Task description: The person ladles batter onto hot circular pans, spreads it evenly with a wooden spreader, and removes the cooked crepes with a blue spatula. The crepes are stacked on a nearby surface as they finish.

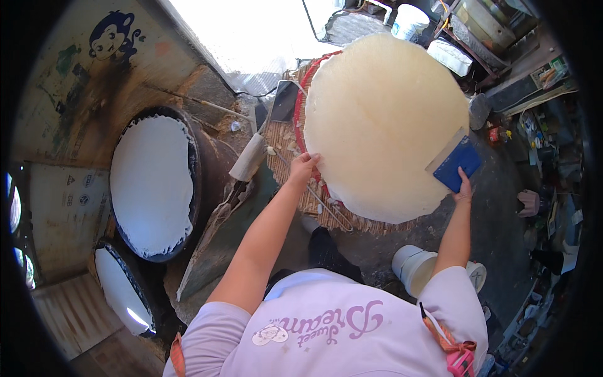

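A large, thin, pale round flatbread [386, 127] lies ahead of me over a woven straw mat [282, 141] with a red rim. At its near left edge, the thumb and fingers of my left hand [306, 167] pinch the border. My right hand [462, 186] grips a blue scraper [458, 165] by its near end. The scraper's pale straight blade rests over the right side of the flatbread. Below my left hand, a bent metal rod [337, 216] lies across the mat among pale crumbs.
To the left, a round griddle [153, 186] bears a white layer; a second griddle [123, 290] sits nearer me. A pale cylindrical block [248, 158] leans beside the mat. White buckets stand near my right arm [412, 268] and at the back [409, 22]. Clutter lines the right side.
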`<state>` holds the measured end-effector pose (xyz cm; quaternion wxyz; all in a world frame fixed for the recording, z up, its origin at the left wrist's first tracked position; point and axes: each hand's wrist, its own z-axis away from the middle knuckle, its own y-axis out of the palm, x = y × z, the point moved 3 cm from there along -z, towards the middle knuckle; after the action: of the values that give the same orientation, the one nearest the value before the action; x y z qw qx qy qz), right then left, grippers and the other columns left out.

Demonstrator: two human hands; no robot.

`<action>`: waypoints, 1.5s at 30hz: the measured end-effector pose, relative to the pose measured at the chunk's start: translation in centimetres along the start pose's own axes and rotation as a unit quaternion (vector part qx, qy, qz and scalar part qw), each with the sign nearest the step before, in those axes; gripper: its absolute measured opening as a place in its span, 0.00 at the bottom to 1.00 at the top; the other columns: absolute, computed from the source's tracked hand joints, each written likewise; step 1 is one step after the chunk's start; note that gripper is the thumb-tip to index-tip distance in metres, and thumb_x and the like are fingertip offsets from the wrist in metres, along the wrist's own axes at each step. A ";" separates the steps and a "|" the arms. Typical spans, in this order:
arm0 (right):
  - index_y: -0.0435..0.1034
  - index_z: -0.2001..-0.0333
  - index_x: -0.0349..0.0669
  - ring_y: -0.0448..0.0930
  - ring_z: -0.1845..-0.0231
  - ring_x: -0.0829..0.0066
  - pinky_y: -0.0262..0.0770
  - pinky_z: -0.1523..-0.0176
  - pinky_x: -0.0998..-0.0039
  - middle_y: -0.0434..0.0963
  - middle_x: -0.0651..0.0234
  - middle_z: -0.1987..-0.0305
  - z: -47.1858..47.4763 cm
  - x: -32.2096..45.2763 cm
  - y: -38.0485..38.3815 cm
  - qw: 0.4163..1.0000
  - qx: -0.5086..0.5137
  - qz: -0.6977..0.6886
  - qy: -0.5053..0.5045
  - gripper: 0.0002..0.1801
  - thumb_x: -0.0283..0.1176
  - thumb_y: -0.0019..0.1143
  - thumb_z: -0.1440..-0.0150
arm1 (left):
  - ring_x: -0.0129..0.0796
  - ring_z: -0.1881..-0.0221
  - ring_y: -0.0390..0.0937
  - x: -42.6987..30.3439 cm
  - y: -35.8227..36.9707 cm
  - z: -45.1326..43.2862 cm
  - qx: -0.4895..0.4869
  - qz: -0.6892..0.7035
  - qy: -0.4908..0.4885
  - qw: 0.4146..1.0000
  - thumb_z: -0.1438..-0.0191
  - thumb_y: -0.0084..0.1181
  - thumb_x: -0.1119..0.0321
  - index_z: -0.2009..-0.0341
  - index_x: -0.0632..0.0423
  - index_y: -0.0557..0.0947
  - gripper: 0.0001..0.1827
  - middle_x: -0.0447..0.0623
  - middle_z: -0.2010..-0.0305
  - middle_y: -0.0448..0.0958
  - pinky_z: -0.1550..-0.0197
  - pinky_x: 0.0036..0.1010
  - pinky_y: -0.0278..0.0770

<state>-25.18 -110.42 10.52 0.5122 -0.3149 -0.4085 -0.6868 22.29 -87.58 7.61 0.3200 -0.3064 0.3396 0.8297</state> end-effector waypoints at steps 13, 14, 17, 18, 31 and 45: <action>0.65 0.49 0.37 0.73 0.52 0.57 0.70 0.50 0.60 0.71 0.53 0.50 -3.0 -2.8 1.3 0.751 -0.345 0.557 -0.081 0.37 0.44 0.67 0.61 | 0.39 0.57 0.72 3.4 -2.8 -4.4 -0.210 -0.187 0.106 0.954 0.53 0.59 0.63 0.53 0.59 0.70 0.24 0.52 0.58 0.73 0.57 0.30 0.70; 0.64 0.49 0.38 0.71 0.50 0.57 0.69 0.49 0.59 0.69 0.53 0.48 -2.8 -2.5 2.7 0.719 -0.363 0.586 -0.091 0.38 0.46 0.66 0.61 | 0.42 0.53 0.70 3.4 -4.1 -3.6 -0.262 -0.260 0.118 0.922 0.54 0.60 0.62 0.51 0.59 0.69 0.27 0.54 0.55 0.71 0.52 0.33 0.69; 0.61 0.45 0.44 0.65 0.43 0.56 0.65 0.45 0.57 0.62 0.53 0.42 -1.0 -3.2 7.4 0.650 -0.362 0.657 -0.123 0.40 0.50 0.63 0.61 | 0.48 0.43 0.60 1.2 -7.2 4.6 -0.319 -0.395 0.167 0.845 0.58 0.63 0.59 0.48 0.57 0.66 0.34 0.58 0.47 0.63 0.42 0.37 0.58; 0.59 0.43 0.46 0.63 0.42 0.56 0.64 0.45 0.57 0.59 0.54 0.40 -1.1 -3.6 9.5 0.646 -0.327 0.676 -0.140 0.41 0.50 0.62 0.60 | 0.48 0.40 0.56 0.5 -8.8 8.0 -0.342 -0.422 0.160 0.824 0.58 0.62 0.59 0.46 0.55 0.65 0.35 0.57 0.43 0.58 0.40 0.37 0.55; 0.67 0.52 0.42 0.76 0.70 0.76 0.75 0.71 0.73 0.75 0.65 0.67 23.3 -33.8 48.0 0.537 0.624 0.520 -0.230 0.17 0.30 0.50 0.47 | 0.58 0.45 0.56 46.5 -18.6 70.4 -0.948 -0.048 -0.225 0.218 0.61 0.65 0.65 0.46 0.59 0.61 0.38 0.65 0.43 0.51 0.44 0.43 0.59; 0.65 0.50 0.44 0.78 0.71 0.70 0.74 0.69 0.71 0.76 0.65 0.61 65.7 -51.3 -1.6 -0.397 0.709 0.544 0.209 0.20 0.40 0.50 0.45 | 0.40 0.69 0.75 67.4 39.5 47.5 -0.673 0.516 -0.269 0.456 0.43 0.43 0.46 0.59 0.54 0.74 0.23 0.51 0.69 0.75 0.67 0.40 0.75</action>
<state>-11.58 -29.29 -2.80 -0.4792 -0.4094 0.0467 -0.7750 -61.73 -52.01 0.83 -0.3969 0.0436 -0.3321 0.8545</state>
